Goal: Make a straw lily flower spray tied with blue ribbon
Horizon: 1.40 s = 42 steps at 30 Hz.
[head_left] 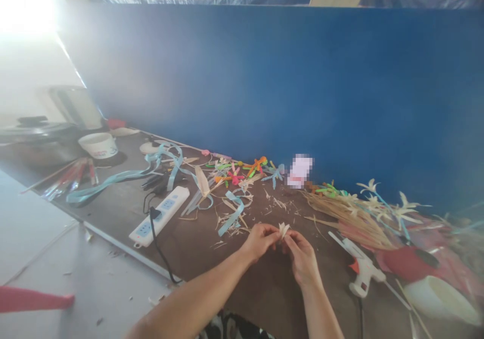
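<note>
Near the front of the dark table, a small cream-coloured flower [283,229] with pointed petals is pinched between my two hands. My left hand [260,240] closes its fingertips on the flower's left side. From the other side, my right hand [300,256] grips it with thumb and fingers. The lower part of the flower is hidden behind my fingers. Beyond my hands lie a curled light-blue ribbon piece [232,213] and scattered straw-coloured scraps [280,204].
A white power strip [161,218] with a black cord lies at left. To the right are a glue gun [365,268], a white bowl [440,298], dried strips [351,215] and finished pale flowers [406,210]. Colourful pipe-cleaner figures [236,175] sit by the blue panel [264,76].
</note>
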Tool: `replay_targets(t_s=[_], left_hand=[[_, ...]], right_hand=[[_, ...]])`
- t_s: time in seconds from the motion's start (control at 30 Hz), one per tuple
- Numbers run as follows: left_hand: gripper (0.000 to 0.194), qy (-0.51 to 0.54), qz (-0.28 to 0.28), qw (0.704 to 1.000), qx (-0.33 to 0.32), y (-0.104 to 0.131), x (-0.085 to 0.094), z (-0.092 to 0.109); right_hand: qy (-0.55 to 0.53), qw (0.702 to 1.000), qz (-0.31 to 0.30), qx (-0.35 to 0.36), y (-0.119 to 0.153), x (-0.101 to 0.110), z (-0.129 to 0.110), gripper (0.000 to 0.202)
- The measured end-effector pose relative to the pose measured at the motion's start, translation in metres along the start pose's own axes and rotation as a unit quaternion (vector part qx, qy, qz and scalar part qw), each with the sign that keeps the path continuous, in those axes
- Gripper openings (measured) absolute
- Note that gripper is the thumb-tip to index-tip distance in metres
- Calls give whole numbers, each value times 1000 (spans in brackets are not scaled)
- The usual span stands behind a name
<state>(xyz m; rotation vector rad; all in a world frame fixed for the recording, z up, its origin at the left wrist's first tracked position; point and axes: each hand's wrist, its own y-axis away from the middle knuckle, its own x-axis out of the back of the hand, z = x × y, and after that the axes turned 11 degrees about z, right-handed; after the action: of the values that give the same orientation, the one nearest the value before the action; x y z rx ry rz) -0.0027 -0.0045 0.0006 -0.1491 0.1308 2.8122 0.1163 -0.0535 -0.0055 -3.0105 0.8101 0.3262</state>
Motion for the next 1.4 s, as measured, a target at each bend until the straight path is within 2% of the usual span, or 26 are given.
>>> replay_targets(t_s=[0.13, 0.43, 0.67, 0.8, 1.03, 1.4], left_hand=[[32, -25, -4, 1000, -3, 1, 1, -4], [36, -64, 8, 998, -2, 3, 4, -19], [32, -75, 16, 996, -47, 3, -1, -10], [30, -77, 17, 996, -49, 1, -2, -3], [28, -66, 12, 996, -63, 0, -1, -5], [30, -94, 3, 990, -110, 3, 2, -1]], right_hand=[[15, 1000, -9, -6, -1, 5, 2, 14], [62, 997, 16, -37, -1, 9, 7, 23], [55, 998, 19, 5, 1, 3, 4, 20], [36, 999, 18, 24, 1, 1, 4, 16], [23, 999, 7, 39, 1, 1, 3, 12], [13, 998, 9, 59, 0, 0, 5, 18]])
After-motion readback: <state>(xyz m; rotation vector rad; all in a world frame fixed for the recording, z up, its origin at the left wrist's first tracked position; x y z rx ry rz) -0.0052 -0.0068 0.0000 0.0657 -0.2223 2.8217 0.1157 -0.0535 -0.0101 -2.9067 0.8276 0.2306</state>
